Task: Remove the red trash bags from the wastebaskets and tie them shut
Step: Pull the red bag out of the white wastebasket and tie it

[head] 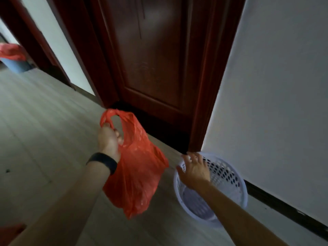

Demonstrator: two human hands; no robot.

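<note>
Blurry view, and my own arm covers the near side of the basket (221, 176), so only part of its inside shows: white walls full of holes and a greyish bottom. A red scrap (10, 229) is cut off at the lower left corner, and I can't tell what it is. My left hand (108, 139), black band (103, 162) on the wrist, has its fingers curled round the top loop of the bag (136, 171). Whether that loop is knotted, I can't make out, nor what's inside. The bag hangs out of the basket, just left of it, above the floor (44, 130). My right hand (194, 170) lies on the basket's far rim, fingers spread, thumb out to the left. Far off at the left edge, half cropped, stands a blue bin (16, 65) with a red liner (10, 51) over its top. Pale plank-look floor, a dark red-brown door (150, 59) ahead, and a white wall (284, 86) with a dark skirting (284, 208) right behind the basket.
</note>
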